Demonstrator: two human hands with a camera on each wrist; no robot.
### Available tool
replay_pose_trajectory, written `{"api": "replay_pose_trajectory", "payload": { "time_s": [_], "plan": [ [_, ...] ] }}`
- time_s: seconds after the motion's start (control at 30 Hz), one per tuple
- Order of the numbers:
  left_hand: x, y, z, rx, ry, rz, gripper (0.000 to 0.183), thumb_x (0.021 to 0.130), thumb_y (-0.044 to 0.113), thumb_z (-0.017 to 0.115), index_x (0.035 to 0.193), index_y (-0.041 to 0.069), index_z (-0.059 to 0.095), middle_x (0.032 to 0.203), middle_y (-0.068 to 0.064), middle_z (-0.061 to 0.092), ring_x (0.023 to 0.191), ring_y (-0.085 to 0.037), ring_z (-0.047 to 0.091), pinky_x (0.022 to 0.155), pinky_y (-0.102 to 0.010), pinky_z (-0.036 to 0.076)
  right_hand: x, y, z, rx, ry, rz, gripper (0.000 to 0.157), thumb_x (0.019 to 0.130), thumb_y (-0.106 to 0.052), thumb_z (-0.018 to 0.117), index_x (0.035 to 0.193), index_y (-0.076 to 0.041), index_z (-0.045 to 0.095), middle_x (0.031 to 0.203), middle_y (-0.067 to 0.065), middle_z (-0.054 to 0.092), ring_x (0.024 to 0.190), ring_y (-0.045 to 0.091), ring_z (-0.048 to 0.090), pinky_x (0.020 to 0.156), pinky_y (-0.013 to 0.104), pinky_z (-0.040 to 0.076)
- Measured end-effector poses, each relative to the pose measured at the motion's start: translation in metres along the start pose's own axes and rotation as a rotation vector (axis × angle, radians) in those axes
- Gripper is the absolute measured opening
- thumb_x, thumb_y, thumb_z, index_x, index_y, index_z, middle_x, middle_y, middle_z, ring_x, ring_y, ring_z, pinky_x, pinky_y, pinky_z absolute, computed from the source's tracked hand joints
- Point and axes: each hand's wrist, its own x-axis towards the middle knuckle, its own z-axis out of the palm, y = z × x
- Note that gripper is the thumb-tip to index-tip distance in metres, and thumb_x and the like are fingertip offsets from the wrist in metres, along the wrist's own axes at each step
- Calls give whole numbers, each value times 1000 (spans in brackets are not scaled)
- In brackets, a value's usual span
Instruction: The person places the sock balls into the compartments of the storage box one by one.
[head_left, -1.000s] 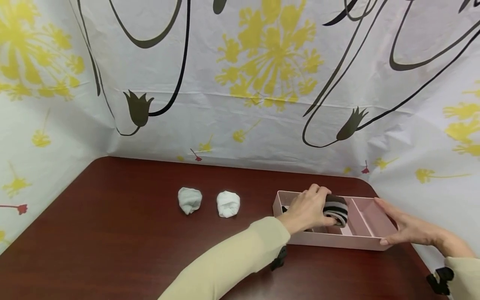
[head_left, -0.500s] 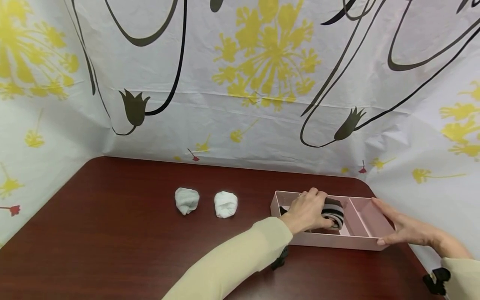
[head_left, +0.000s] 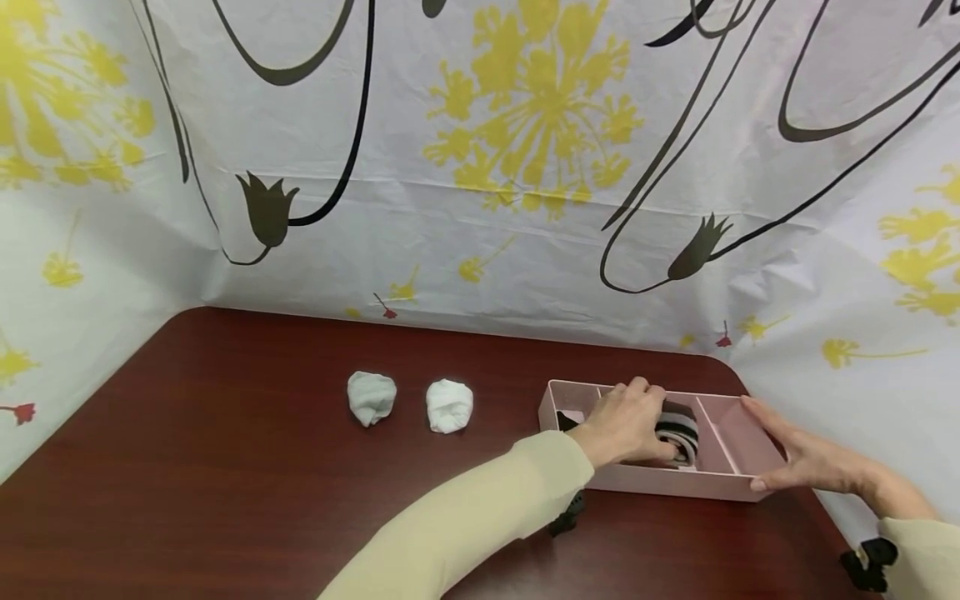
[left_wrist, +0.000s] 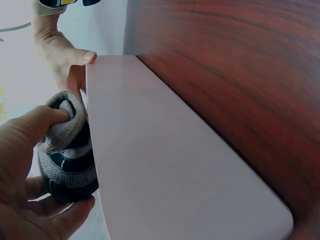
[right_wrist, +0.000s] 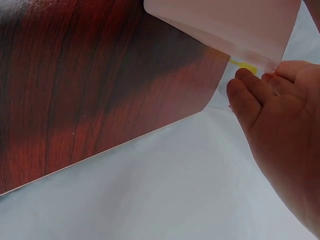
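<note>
My left hand pinches a rolled striped sock, brown, black and grey, over the middle of a pale pink divided box. In the left wrist view the thumb presses into the roll's end and the fingers lie along its other side. Part of the sock is hidden behind the box's near wall. My right hand grips the right end of the box, thumb at the near corner and fingers at the far one. A dark item shows in the leftmost compartment, partly hidden by my left hand.
Left of the box, a grey balled sock-like bundle and a white one lie on the dark red-brown table. A patterned white sheet rises behind the table and at both sides.
My left hand has shifted the striped sock slightly left, then right and lower into the box. The right hand keeps its hold on the box's end.
</note>
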Motion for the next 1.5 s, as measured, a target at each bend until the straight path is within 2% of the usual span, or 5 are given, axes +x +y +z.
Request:
{"api": "replay_pose_trajectory", "payload": {
  "time_s": [0.17, 0.77, 1.07, 1.27, 1.5],
  "plan": [
    [-3, -6, 0, 56, -48, -35, 51, 69, 52, 74, 108, 24, 56, 100, 9, 54, 85, -7, 56, 59, -21, 46, -2, 0, -2, -2, 7, 7, 111, 67, -1, 75, 151, -6, 2, 141, -36, 2, 123, -24, 5, 91, -4, 8],
    [1, -4, 19, 373, -160, -73, 54, 71, 64, 68, 113, 31, 60, 105, 13, 55, 100, -6, 45, 76, -19, 42, 0, 1, 1, -32, 13, -8, 112, 66, -3, 76, 151, -6, 4, 142, -36, 2, 125, -23, 3, 91, -4, 6],
    [1, -5, 21, 321, -165, -83, 58, 70, 71, 62, 111, 30, 62, 108, 13, 55, 101, -6, 46, 81, -21, 40, -1, 1, 1, -35, 9, 2, 112, 66, -3, 76, 151, -8, 3, 140, -40, 0, 124, -24, 3, 90, -4, 7],
    [-11, -11, 11, 258, -89, -23, 56, 73, 71, 58, 107, 27, 62, 107, 12, 56, 98, -6, 50, 80, -18, 44, -1, 1, 3, -37, 16, -9, 112, 66, -2, 76, 152, -9, 3, 140, -41, 0, 123, -24, 3, 90, -4, 6],
    [-34, -39, -19, -53, 26, 17, 63, 81, 57, 62, 131, 19, 55, 122, 5, 59, 108, -11, 54, 88, -21, 45, -3, 2, 1, -22, 16, -8, 111, 68, -3, 75, 151, -4, 3, 140, -39, 1, 123, -25, 3, 90, -4, 8]
  ]
}}
